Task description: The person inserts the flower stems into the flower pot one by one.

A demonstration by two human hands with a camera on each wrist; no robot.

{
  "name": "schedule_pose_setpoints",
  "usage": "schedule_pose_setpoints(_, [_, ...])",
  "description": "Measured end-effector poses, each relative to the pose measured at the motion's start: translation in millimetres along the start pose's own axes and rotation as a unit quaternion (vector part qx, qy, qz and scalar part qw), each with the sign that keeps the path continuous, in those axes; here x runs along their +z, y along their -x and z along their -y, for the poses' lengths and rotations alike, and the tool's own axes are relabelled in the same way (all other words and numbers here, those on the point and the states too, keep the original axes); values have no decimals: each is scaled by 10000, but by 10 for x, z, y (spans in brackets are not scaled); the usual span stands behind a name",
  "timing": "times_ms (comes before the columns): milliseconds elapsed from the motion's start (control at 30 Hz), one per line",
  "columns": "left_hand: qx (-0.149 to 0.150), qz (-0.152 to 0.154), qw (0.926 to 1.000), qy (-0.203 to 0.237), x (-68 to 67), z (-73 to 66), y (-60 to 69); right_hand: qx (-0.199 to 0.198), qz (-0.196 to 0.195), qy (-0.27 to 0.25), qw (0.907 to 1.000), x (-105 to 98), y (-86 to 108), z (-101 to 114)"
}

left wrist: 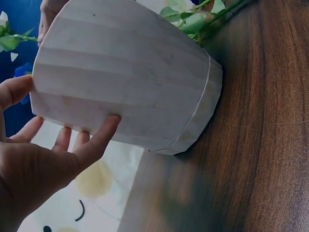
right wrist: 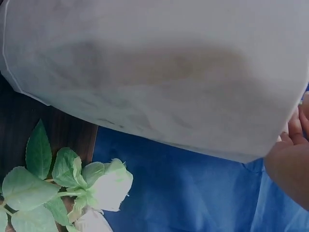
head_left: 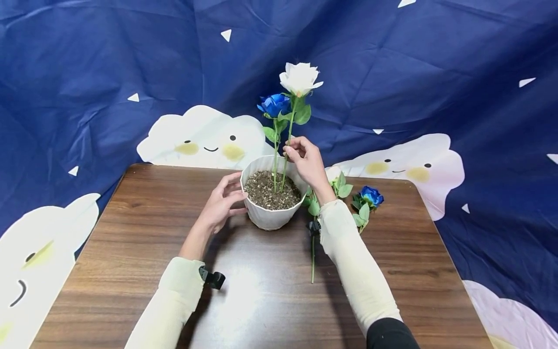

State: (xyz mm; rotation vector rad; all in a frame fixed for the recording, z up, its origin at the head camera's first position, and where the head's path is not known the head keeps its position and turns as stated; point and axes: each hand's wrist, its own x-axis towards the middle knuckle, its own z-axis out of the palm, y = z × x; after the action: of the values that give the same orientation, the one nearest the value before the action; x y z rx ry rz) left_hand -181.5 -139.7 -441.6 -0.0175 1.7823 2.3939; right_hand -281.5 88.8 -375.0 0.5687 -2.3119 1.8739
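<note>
A white faceted flowerpot [head_left: 271,218] filled with dark soil [head_left: 266,191] stands near the table's back edge. My left hand [head_left: 222,203] rests its spread fingers against the pot's left side; in the left wrist view the fingertips [left wrist: 112,120] touch the wall. My right hand [head_left: 306,157] pinches the stem of a white rose [head_left: 301,79] above the pot's right rim. That stem is upright, its lower end at the soil. Close beside it, a blue rose [head_left: 274,105] stands upright in the soil. In the right wrist view the pot wall [right wrist: 154,82] hides most of the hand.
Right of the pot, a second white rose [right wrist: 111,186] lies on the brown wooden table [head_left: 144,242], partly under my right forearm. Another blue rose [head_left: 371,196] lies farther right. A blue cloth [head_left: 348,58] with clouds and triangles hangs behind the table.
</note>
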Motion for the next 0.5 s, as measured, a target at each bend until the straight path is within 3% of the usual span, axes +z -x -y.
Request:
schedule_pose_setpoints(167, [3, -4, 10000, 18, -3, 8, 1, 38, 60, 92, 9999, -23, 7, -14])
schedule_pose_setpoints(400, [3, -13, 10000, -16, -9, 19, -5, 105, 166, 679, 9975, -74, 41, -43])
schedule_pose_setpoints(500, [9, -13, 10000, -15, -8, 16, -8, 88, 122, 610, 9980, -86, 61, -60])
